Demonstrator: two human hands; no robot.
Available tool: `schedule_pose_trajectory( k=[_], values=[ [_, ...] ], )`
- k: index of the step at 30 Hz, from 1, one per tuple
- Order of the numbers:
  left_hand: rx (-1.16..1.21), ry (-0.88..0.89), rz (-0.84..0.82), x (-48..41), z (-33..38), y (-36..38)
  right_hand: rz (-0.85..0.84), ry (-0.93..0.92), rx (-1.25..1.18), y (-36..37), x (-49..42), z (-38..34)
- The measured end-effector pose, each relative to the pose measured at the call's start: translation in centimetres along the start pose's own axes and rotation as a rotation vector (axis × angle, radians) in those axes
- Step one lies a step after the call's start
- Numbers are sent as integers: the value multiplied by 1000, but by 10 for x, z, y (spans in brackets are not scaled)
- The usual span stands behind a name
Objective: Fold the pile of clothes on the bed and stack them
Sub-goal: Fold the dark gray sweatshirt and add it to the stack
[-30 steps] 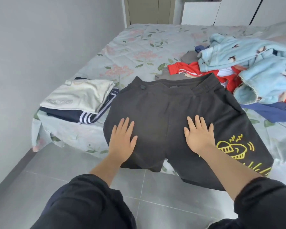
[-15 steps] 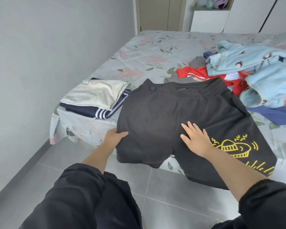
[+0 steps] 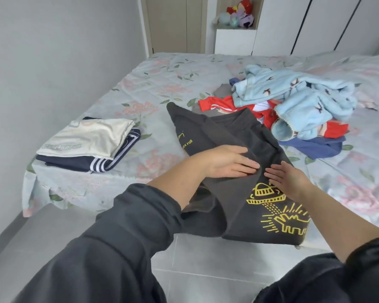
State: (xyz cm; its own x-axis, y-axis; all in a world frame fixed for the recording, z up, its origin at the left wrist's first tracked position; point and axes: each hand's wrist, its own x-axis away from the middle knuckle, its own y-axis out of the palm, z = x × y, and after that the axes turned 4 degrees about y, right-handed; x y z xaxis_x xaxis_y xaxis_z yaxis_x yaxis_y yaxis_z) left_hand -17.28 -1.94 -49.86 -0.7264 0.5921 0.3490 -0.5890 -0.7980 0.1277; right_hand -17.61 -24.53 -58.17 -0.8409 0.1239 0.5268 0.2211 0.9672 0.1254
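Observation:
Dark grey shorts (image 3: 219, 132) with yellow prints lie at the near edge of the bed (image 3: 162, 84), their left half folded over to the right. My left hand (image 3: 225, 161) lies on the folded-over half with straight fingers pointing right. My right hand (image 3: 293, 178) rests flat on the right leg just above the yellow print, fingertips almost meeting the left hand's. A folded stack (image 3: 85, 141), a cream garment on a navy striped one, sits at the bed's near left corner. The unfolded pile (image 3: 293, 101) of light blue, red and navy clothes lies behind the shorts on the right.
A grey wall runs along the bed's left side. Grey floor tiles (image 3: 195, 259) lie between me and the bed, and the shorts' hem hangs over the edge. White wardrobes (image 3: 315, 22) and a shelf with plush toys (image 3: 236, 16) stand beyond the bed.
My left hand took the shorts' left edge and swung it across to the right, folding the shorts in half. My right hand stayed on the right leg. The view lifted.

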Motion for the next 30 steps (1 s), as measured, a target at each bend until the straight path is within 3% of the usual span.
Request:
schedule_pose_trajectory(
  k=[1,2,3,6,7,8,10,14,21,23,25,27,28,30],
  values=[
    [-56,15,-95,-3,-8,0,-13,0,-9,-3,2,2],
    [-118,50,-62,-4,-19,-7,-26,-4,0,-5,3,4],
    [-176,115,99,-6,-30,-16,-20,-14,35,-5,3,7],
    [-343,246,812,-5,-69,-48,87,-44,309,9,4,11],
    [-388,223,922,-4,-82,-59,114,-65,438,17,4,12],
    [-449,166,940,-3,-94,-67,134,-100,573,24,3,13],
    [-568,65,824,-5,-109,-76,171,-181,789,40,1,16],
    [-840,50,657,-16,-114,-73,270,-308,968,74,-7,23],
    [-1076,21,732,-27,-118,-85,350,-646,1617,103,-19,25],
    [-1105,14,771,-33,-119,-90,292,-717,1520,103,-23,23],
    [-1085,35,771,-39,-119,-97,239,-505,1038,98,-24,10],
    [-1026,93,763,-44,-118,-106,323,-237,505,79,-31,-11],
    [-1003,117,767,-46,-118,-109,363,-123,502,67,-34,-21],
    [-1000,134,775,-50,-119,-112,312,72,966,41,-35,-30]
  ],
)
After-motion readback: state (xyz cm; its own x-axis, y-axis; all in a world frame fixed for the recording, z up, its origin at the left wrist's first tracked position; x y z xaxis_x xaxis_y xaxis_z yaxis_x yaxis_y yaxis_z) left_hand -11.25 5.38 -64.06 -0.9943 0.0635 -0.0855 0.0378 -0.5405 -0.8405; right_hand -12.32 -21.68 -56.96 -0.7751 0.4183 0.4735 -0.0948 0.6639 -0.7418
